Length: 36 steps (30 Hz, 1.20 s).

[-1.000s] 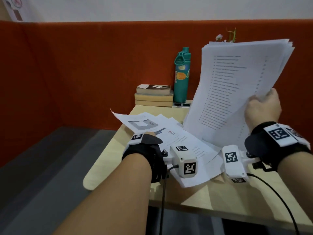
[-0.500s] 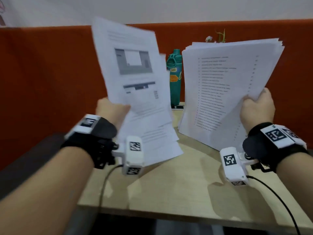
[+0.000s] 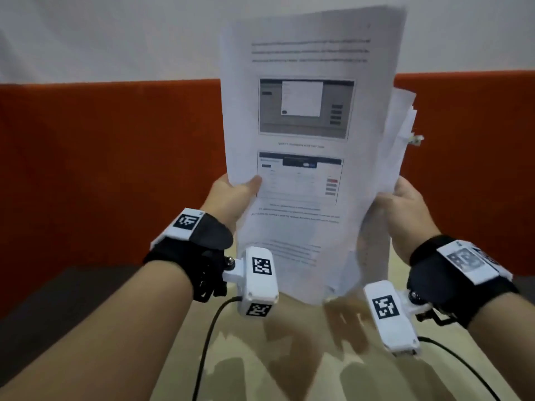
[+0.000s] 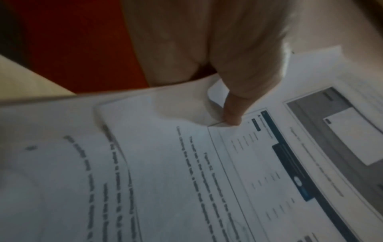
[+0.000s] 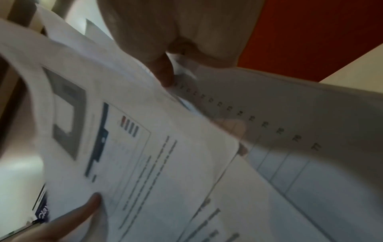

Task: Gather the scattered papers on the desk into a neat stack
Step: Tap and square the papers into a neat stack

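Both hands hold one upright bundle of papers (image 3: 309,157) between them, above the desk (image 3: 304,357). Left hand (image 3: 231,198) grips the papers' left edge, its thumb (image 4: 232,113) pressed on the front sheet beside a printed table, the other fingers hidden behind. Right hand (image 3: 405,209) grips the right edge, thumb in front, the sheets there fanned and uneven. Front sheet carries two screenshots and blurred lines of text. Behind the grip stands an orange partition (image 3: 115,169). White tagged cameras (image 3: 257,282) hang below each wrist.
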Each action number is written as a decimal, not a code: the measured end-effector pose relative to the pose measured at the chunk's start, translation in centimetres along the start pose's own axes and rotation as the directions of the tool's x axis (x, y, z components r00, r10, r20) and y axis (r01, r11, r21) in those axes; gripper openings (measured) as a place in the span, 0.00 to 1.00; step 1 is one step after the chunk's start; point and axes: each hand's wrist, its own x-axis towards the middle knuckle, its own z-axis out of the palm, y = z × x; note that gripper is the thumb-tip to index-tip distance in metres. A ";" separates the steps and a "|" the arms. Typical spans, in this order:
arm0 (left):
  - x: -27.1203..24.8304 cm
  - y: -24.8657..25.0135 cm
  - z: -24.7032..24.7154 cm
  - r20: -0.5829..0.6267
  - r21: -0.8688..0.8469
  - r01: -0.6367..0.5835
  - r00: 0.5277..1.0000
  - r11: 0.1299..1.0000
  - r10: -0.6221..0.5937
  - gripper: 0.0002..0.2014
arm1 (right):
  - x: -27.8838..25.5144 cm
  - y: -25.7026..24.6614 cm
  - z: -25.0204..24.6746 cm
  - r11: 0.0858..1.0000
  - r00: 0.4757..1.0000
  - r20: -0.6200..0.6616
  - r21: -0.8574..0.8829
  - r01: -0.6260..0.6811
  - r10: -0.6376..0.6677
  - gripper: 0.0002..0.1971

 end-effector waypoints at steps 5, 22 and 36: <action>1.4 -1.5 0.6 -0.033 0.008 -0.021 0.999 1.000 0.021 0.17 | -0.2 -0.8 0.9 0.995 0.997 -0.019 0.069 0.076 -0.075 0.13; 0.6 -3.1 1.6 -0.284 0.078 -0.261 0.919 0.962 0.273 0.25 | -1.2 0.4 3.8 0.976 0.973 -0.111 0.048 0.211 -0.204 0.09; 0.6 4.1 -0.3 0.158 0.724 -0.536 0.741 0.434 0.652 0.30 | -0.9 0.2 3.5 0.973 0.968 -0.120 0.049 0.226 -0.219 0.15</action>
